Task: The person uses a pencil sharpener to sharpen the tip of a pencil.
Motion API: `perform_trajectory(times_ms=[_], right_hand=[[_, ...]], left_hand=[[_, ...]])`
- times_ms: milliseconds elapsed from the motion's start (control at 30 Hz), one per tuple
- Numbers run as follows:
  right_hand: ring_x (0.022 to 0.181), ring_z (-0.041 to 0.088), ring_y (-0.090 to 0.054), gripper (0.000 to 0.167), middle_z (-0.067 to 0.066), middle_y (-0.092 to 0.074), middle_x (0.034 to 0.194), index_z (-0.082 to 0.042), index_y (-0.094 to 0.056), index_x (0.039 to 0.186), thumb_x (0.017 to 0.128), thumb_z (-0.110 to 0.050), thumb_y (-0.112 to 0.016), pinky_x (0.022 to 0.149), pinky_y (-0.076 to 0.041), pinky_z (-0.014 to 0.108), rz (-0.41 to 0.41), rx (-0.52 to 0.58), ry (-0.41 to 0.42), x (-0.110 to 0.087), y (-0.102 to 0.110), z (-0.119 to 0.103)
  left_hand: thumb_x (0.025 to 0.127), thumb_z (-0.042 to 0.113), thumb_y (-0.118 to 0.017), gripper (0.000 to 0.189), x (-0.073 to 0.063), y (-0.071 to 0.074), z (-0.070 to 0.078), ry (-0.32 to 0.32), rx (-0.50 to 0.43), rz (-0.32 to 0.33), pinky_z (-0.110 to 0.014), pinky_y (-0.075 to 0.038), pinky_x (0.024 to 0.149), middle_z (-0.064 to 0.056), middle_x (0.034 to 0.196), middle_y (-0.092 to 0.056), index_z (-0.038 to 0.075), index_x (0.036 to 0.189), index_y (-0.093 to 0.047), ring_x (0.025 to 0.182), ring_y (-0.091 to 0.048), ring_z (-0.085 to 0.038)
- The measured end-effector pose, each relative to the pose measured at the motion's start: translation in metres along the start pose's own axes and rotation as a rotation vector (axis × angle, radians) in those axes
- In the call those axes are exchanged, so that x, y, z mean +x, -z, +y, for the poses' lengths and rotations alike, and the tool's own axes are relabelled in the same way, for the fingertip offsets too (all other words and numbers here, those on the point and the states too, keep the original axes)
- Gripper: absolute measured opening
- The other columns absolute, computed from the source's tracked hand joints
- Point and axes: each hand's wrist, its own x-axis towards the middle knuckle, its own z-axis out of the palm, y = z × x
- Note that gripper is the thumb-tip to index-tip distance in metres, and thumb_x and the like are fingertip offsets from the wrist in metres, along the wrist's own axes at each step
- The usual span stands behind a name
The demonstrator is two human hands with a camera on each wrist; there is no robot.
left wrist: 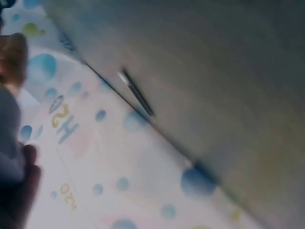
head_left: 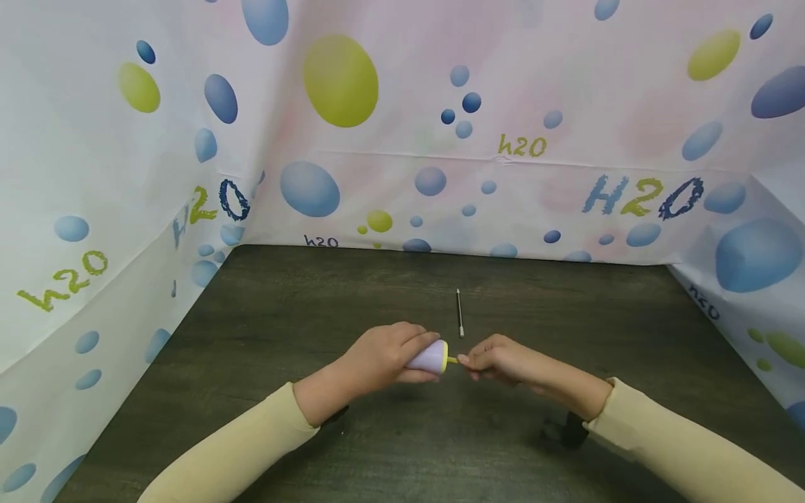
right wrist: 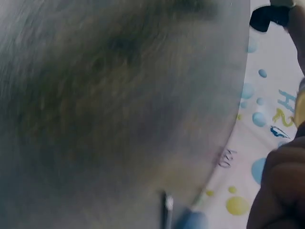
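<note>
Head view: hands grip lilac container (left), yellow stick (right); slim rod lies beyond.

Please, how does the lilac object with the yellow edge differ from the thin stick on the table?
The lilac object is wide and rounded, while the thin stick is narrow and straight. The lilac object is pale; the thin stick is mostly dark. The left hand holds the lilac object, whereas the thin stick lies untouched on the table. Both have an end in a different colour.
</note>
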Motion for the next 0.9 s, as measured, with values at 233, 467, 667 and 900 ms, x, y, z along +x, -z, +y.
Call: perform_trajectory(times_ms=[233, 467, 667, 900], right_hand=[[0.059, 0.003, -0.049, 0.043, -0.005, -0.064, 0.076, -0.010, -0.071, 0.099, 0.107, -0.045, -0.047, 0.051, -0.040, 0.019, 0.533, -0.846, 0.700, 0.003, -0.003, 0.005], [0.055, 0.007, -0.047, 0.038, -0.004, -0.056, 0.071, -0.010, -0.069, 0.094, 0.110, -0.037, -0.046, 0.044, -0.038, 0.018, 0.799, -1.151, 1.157, 0.011, 0.004, 0.006], [0.045, 0.005, -0.041, 0.038, -0.006, -0.053, 0.060, -0.010, -0.066, 0.079, 0.108, -0.028, -0.051, 0.038, -0.032, 0.018, 0.888, -1.212, 1.284, 0.015, 0.000, -0.001], [0.043, -0.002, -0.036, 0.054, -0.011, -0.047, 0.052, -0.016, -0.064, 0.070, 0.109, -0.045, -0.042, 0.041, -0.027, 0.016, 0.604, -0.900, 0.827, 0.009, -0.005, -0.010]], left_hand=[[0.088, 0.036, -0.081, 0.048, 0.010, 0.010, -0.007, 0.722, -0.623, -0.377, -0.022, -0.051, 0.065, -0.011, 0.105, -0.077, 0.003, 0.122, -0.073, 0.078, -0.065, -0.012], [0.099, 0.032, -0.066, 0.042, 0.013, 0.016, -0.019, 1.006, -1.128, -0.516, -0.041, -0.062, 0.076, -0.014, 0.092, -0.076, -0.005, 0.118, -0.073, 0.073, -0.070, -0.011], [0.099, 0.028, -0.067, 0.039, 0.013, 0.018, -0.017, 1.032, -1.242, -0.523, -0.044, -0.062, 0.077, -0.012, 0.089, -0.075, -0.007, 0.117, -0.072, 0.069, -0.070, -0.011], [0.086, 0.032, -0.083, 0.045, 0.009, 0.014, -0.003, 0.731, -0.694, -0.307, -0.023, -0.052, 0.065, -0.011, 0.103, -0.076, 0.002, 0.119, -0.074, 0.077, -0.065, -0.013]])
